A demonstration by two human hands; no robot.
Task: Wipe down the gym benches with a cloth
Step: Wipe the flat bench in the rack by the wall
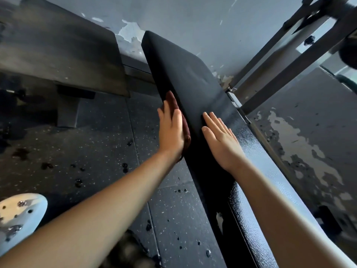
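I am in a gym. In front of me runs a long black padded bench point(185, 74) covered in textured vinyl, and a second bench pad point(58, 55) stands to its left. The floor is speckled black rubber tiles point(100, 144). Dark steel frame bars point(280, 79) rise on the right, and the grey wall point(131, 33) behind has peeling paint.

The left forearm point(96, 209) rises from lower left, the right forearm point(280, 213) from lower right. Near centre, the left hand point(171, 130) stands edge-on, fingers straight and together, palm facing right. The right hand point(222, 140) lies flat, palm down, fingers straight and slightly spread.
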